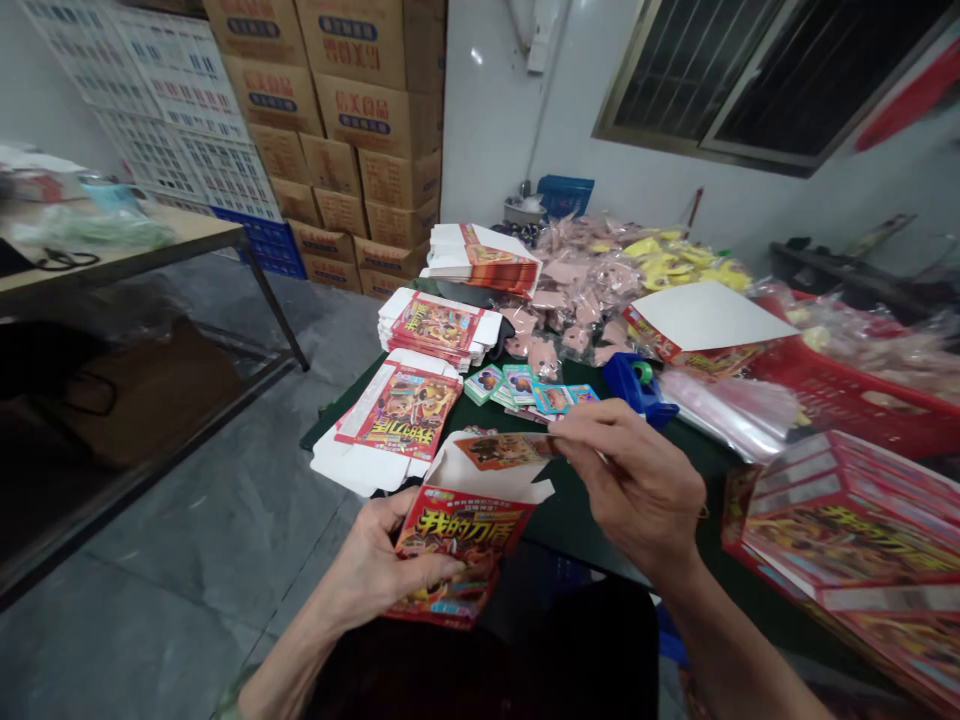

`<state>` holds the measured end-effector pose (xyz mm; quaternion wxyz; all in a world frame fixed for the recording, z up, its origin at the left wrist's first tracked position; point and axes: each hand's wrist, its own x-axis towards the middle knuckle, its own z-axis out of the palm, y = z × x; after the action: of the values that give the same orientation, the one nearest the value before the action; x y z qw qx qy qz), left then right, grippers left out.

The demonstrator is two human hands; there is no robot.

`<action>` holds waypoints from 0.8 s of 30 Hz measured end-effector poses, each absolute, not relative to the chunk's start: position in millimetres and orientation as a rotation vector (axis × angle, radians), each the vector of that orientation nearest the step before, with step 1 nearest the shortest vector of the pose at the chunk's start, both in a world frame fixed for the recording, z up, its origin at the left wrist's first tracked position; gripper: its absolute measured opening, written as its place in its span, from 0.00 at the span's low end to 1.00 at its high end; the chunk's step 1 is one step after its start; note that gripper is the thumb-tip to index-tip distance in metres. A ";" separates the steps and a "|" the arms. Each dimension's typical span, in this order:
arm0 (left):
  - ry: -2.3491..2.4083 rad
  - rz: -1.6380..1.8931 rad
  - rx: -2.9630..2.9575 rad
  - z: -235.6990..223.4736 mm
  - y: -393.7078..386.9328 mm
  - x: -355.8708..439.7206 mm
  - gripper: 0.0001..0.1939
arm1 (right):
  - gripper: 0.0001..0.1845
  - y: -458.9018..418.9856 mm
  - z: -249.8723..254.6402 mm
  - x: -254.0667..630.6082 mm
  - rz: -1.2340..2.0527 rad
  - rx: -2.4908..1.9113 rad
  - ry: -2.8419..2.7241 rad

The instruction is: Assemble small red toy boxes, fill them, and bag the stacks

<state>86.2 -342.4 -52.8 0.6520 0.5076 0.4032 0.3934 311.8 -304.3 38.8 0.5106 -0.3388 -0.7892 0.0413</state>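
My left hand (375,560) is wrapped round a small red printed carton (469,540), thumb across its front. The carton is tilted and its top flaps stand open. Over that opening, my right hand (630,480) pinches the right edge of an orange picture card (502,452). Just beyond the carton lie several small green and blue cards (517,385), loosely overlapping. Flattened red cartons (409,415) are stacked to the left of them, with a further pile of flat cartons (439,328) behind.
A blue tape dispenser (637,385) and clear plastic bags (727,405) lie on the green table (570,510). Pink bagged pieces (577,290) are heaped behind. Filled cartons (855,540) and a red basket (847,390) stand right; brown boxes (382,110) are stacked by the wall.
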 end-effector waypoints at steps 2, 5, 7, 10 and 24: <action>0.912 0.899 1.165 -53.3 -340.9 87.9 0.17 | 0.12 -310.4 37.4 314.0 -0.044 -0.833 -1.960; 0.978 0.950 1.195 -51.4 -338.3 92.7 0.18 | 0.14 -317.6 40.6 320.7 -0.147 -0.875 -2.040; 1.046 1.037 1.243 -50.5 -337.8 97.3 0.23 | 0.15 -318.9 43.7 323.8 -0.108 -0.876 -2.104; 1.117 1.208 1.461 -55.4 -339.3 103.2 0.38 | 0.17 -316.7 43.2 319.5 0.097 -0.856 -2.216; 1.274 1.480 1.963 -47.5 -320.6 117.7 0.35 | 0.20 -314.4 19.8 281.6 0.667 -0.835 -1.897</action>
<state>117.7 -320.6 -47.5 0.1853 0.6967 0.4521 0.5252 281.6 -314.4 19.8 0.4638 -0.3397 -0.7718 0.2716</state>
